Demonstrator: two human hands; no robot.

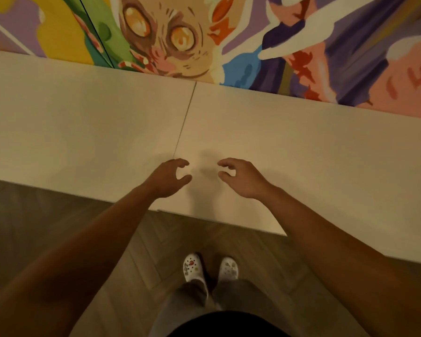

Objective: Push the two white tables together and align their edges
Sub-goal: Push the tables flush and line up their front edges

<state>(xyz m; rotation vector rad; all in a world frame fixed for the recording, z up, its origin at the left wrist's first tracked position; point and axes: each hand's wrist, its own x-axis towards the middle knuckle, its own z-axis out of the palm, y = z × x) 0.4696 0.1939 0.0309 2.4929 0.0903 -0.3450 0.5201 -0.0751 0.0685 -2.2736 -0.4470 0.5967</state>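
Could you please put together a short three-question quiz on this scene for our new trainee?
1. True or false: a wide gap separates the left table from the right table.
2. What does the left hand hold? A) a cloth B) nothing C) a table leg
3. What lies behind the tables?

Key: 1. False; only a thin seam shows. 2. B; the right hand holds nothing too. 3. A colourful mural.

both tables (83, 122) cut by edges
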